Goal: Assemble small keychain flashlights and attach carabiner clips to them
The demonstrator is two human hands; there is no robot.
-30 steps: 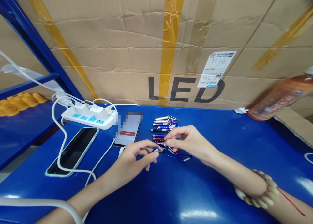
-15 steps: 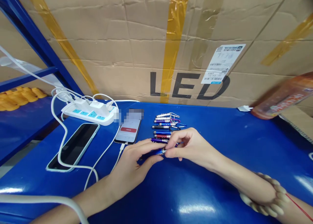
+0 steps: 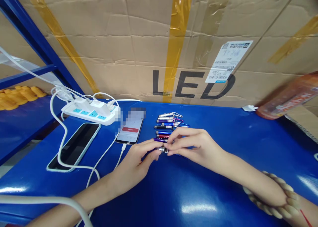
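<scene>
My left hand (image 3: 135, 162) is closed around a small penlight (image 3: 163, 150). Its silver end sticks out between thumb and forefinger and faces partly toward me, while the barrel is hidden in the fingers. Fingertips of my right hand (image 3: 196, 142) pinch at that silver end; what exactly lies between them is too small to make out. Just beyond both hands, several similar penlights lie in a column on the blue table, among them a black penlight (image 3: 163, 127) and a red penlight (image 3: 162, 136). Some have carabiner clips (image 3: 177, 114) on their right ends.
Left of the hands lie a lit phone (image 3: 130, 134) on a charging cable and a dark phone (image 3: 74, 147). Behind them is a white power strip (image 3: 109, 120) with cables. A large cardboard box (image 3: 139, 55) stands along the back; an orange bottle (image 3: 285, 99) leans at right.
The penlight has turned so that its silver end points more toward me, and its blue barrel no longer shows. My right fingers have shifted around that end.
</scene>
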